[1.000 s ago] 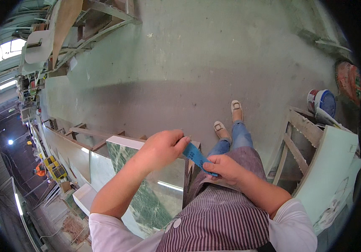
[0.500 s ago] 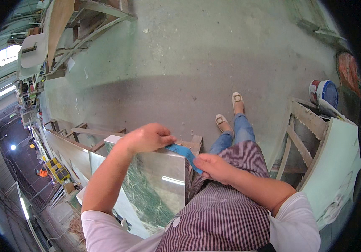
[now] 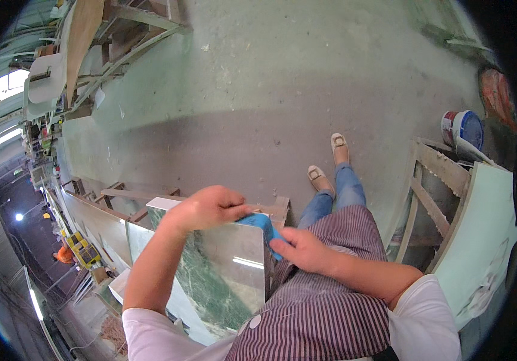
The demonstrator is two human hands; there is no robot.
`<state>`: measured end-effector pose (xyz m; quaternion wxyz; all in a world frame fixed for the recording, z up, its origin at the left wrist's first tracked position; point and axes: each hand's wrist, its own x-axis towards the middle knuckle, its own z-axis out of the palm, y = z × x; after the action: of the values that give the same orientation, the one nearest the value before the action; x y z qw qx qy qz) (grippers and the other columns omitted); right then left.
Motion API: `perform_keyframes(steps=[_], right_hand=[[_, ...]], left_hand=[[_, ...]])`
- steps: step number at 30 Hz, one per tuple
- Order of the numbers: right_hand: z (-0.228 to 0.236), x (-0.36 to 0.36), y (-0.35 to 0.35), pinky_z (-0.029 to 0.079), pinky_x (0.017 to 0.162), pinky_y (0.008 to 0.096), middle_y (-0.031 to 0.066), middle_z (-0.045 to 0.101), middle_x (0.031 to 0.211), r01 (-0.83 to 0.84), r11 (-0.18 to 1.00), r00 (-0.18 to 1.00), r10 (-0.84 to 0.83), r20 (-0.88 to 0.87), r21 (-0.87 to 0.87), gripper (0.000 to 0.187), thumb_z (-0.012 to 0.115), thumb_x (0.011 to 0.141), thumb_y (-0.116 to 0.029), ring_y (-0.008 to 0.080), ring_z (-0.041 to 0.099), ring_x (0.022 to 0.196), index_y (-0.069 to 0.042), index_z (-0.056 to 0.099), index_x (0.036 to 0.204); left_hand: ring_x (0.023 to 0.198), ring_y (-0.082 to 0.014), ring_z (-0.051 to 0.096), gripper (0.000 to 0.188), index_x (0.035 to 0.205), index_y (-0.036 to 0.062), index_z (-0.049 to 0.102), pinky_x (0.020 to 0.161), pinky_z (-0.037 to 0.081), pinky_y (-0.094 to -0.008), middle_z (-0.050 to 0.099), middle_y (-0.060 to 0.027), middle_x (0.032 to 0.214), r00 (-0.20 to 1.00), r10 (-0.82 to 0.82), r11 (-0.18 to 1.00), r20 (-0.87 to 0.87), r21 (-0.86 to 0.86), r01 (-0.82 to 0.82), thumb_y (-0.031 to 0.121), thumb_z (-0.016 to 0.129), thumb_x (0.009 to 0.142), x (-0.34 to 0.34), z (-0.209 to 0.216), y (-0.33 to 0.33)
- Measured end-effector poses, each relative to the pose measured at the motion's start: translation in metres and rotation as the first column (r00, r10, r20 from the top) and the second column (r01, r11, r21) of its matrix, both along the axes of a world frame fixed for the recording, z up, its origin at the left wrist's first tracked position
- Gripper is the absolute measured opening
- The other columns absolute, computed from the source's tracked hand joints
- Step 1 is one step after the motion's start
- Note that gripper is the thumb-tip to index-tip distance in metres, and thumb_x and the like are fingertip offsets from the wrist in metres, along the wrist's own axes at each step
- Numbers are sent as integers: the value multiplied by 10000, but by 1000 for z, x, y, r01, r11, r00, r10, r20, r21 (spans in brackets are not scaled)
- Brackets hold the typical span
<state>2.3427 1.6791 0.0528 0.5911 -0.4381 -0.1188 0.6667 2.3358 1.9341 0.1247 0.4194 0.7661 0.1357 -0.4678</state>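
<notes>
- Head view, centre: found blue strip (image 3: 259, 221) bent over the upper-right corner of green-veined panel (image 3: 225, 271), apparently touching.
- Observed left hand (image 3: 213, 206) gripping the strip's upper-left end, finger contact partly hidden; right hand (image 3: 305, 249) pinching the lower-right end between thumb and fingers.
- Judged step in hand: bearing the strip on the corner. Needed for the next move: even tension, steady contact.
- Possibly in the way: striped apron (image 3: 325, 301), close beside the panel's right edge.
- Also noted: wooden support (image 3: 281, 207) beyond the panel's top edge; pale-green board (image 3: 481, 222) at right; bucket (image 3: 470, 130) at upper right.
</notes>
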Motion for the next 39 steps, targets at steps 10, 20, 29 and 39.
perform_keyframes(steps=[10, 20, 29, 39], right_hand=[[-1, 5, 3, 412, 608, 288, 20, 517, 702, -38, 999, 999, 37, 39, 8, 308, 535, 976, -301, 92, 473, 676, -6, 566, 895], [-10, -4, 17, 401, 595, 304, 28, 490, 680, -28, 999, 1000, 28, 3, 34, 354, 523, 975, -339, 108, 461, 658, -4, 564, 866], [-21, 3, 26, 428, 642, 321, 35, 535, 728, -51, 998, 996, 54, -68, 35, 384, 501, 987, -361, 119, 499, 696, 0, 562, 870], [-8, 13, 26, 433, 616, 356, 92, 545, 704, -140, 990, 990, 139, 39, 14, 358, 521, 966, -347, 153, 517, 663, -9, 558, 857]], left_hand=[[556, -202, 338, 292, 738, -18, 525, 520, 347, -368, 365, -161, 619, 999, -17, 1000, -36, 21, 18, 201, 628, 903, -1, 5, -1], [540, -226, 378, 324, 758, 3, 584, 530, 372, -378, 421, -184, 600, 984, -25, 998, -178, 52, 35, 289, 599, 910, 4, 9, 12], [547, -169, 391, 295, 738, -14, 569, 522, 368, -357, 426, -107, 578, 986, 59, 998, -155, 26, -55, 220, 621, 910, -7, 3, 26], [541, -192, 422, 284, 755, -14, 586, 527, 386, -366, 471, -143, 591, 993, 29, 999, -115, 18, -28, 220, 622, 911, -4, 11, 24]])
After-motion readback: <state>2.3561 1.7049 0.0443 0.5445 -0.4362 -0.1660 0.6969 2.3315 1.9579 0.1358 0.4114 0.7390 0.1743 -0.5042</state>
